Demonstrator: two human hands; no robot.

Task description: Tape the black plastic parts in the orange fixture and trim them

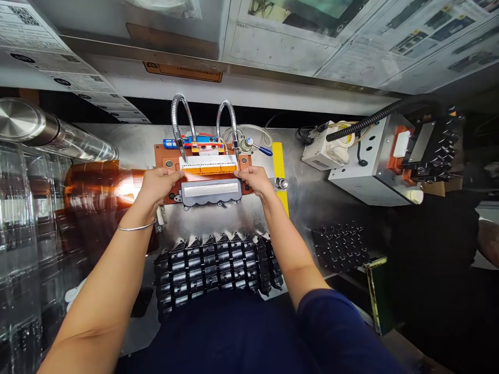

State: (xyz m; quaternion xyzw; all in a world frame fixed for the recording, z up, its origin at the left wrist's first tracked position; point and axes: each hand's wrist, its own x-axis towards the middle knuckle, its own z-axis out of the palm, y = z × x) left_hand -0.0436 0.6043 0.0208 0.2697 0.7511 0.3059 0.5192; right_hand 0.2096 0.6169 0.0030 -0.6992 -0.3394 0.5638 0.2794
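Black ribbed parts (218, 270) stacked nearest the body, within easy reach; beyond them, left hand (158, 183) and right hand (253, 179) pinch opposite ends of a white-and-orange strip (208, 165), fingers closed on it, keeping it level over the orange fixture (168, 156); grey-framed panel (211, 191) sits just below; two gooseneck nozzles (233, 127) aim down at the strip.

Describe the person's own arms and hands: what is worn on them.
Both forearms are bare, with no gloves on the left hand or right hand. A thin silver bangle circles the left wrist. A dark blue short sleeve covers the right upper arm. No rings or watch show.
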